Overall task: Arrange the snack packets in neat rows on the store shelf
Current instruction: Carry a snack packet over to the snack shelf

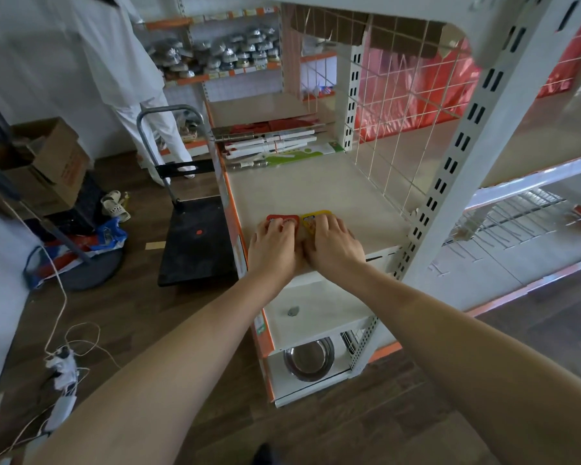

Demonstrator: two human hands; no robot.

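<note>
Beige shelf [316, 193] on a white rack, dark wood floor [148, 310], black cart [195, 239] alongside left; steel bowl [309, 359] on the bottom tier, open cardboard box [44, 162] far left. 2 packets side by side at the shelf's front: red [280, 219] under left hand [275, 245], yellow [316, 218] under right hand [334, 243]. Both hands flat, fingers pressing down.

Matt shelf board [302, 193], shiny steel bowl [309, 360]
</note>
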